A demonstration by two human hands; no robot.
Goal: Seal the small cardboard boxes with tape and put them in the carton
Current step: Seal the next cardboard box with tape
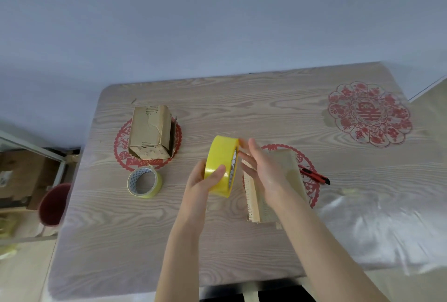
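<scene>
Small boxes (150, 132): two; tape rolls (144, 182): two, yellow roll (221, 161) in left hand's (197, 184) grip.

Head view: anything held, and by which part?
Yellow tape roll, gripped by the left hand across its outer band, thumb in front. The right hand, fingers straight, only touches the roll's side.

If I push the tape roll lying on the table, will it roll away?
Probably not: the tape roll lies flat, hole up, so it should slide. It looks thin-walled, so likely light. Stood on edge, it could roll.
</scene>
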